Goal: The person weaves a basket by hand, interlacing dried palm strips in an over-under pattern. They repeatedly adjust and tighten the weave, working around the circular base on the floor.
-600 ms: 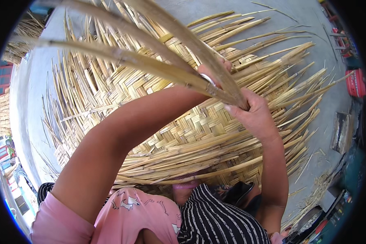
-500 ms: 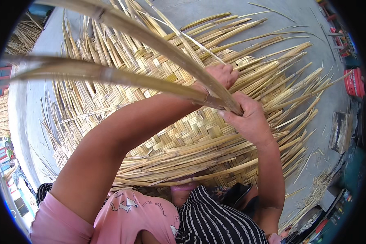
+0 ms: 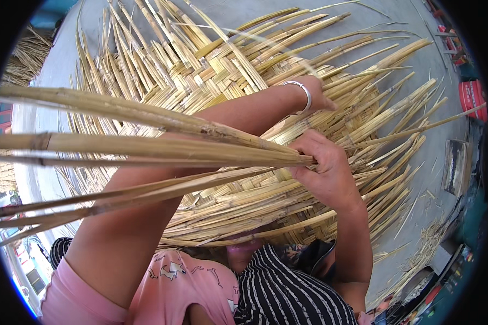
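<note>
Reed strips [image 3: 146, 146] — gripped by right hand [image 3: 322, 168] over woven mat [image 3: 211, 76].

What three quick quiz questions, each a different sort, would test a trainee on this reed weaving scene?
1. True or false: the right hand grips a bundle of lifted reed strips.
2. The left hand reaches out over: A) a red container, B) the woven mat, C) a striped cloth.
3. Fill in: the left wrist wears a silver ____.

Key: 1 true; 2 B; 3 bangle.
</note>
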`<state>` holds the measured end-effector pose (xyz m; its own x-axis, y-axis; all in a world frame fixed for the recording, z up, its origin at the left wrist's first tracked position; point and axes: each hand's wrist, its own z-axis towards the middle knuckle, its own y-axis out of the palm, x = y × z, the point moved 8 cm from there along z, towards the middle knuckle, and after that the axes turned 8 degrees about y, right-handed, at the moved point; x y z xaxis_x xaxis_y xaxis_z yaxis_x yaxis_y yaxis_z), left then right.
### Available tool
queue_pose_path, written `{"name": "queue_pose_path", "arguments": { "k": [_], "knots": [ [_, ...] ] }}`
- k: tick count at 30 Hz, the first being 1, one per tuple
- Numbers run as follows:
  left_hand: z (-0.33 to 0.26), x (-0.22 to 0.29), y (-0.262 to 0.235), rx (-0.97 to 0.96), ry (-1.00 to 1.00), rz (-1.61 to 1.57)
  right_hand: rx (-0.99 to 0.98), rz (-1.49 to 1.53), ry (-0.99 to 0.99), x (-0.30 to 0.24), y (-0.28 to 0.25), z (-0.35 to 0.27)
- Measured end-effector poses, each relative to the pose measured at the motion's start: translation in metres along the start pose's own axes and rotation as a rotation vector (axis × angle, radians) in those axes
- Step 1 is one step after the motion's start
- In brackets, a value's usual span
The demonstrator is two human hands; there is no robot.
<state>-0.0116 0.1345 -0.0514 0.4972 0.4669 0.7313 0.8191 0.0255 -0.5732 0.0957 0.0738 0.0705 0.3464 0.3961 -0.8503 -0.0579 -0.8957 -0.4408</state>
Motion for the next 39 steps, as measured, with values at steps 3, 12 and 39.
{"name": "queue_pose_path", "arguments": {
  "k": [3, 12, 39],
  "knots": [
    [0.013, 0.018, -0.006, 0.157, 0.132, -0.241, 0.002, -0.004, -0.045, -0.003, 0.004, 0.0],
    [0.001, 0.099, -0.04, 0.021, 0.395, -0.049, 0.045, 0.015, -0.013, 0.006, 0.004, 0.003],
    [-0.004, 0.007, 0.017, -0.188, 0.128, -0.47, 0.619, 0.45, 0.212, 0.04, -0.046, -0.001]
  ]
}}
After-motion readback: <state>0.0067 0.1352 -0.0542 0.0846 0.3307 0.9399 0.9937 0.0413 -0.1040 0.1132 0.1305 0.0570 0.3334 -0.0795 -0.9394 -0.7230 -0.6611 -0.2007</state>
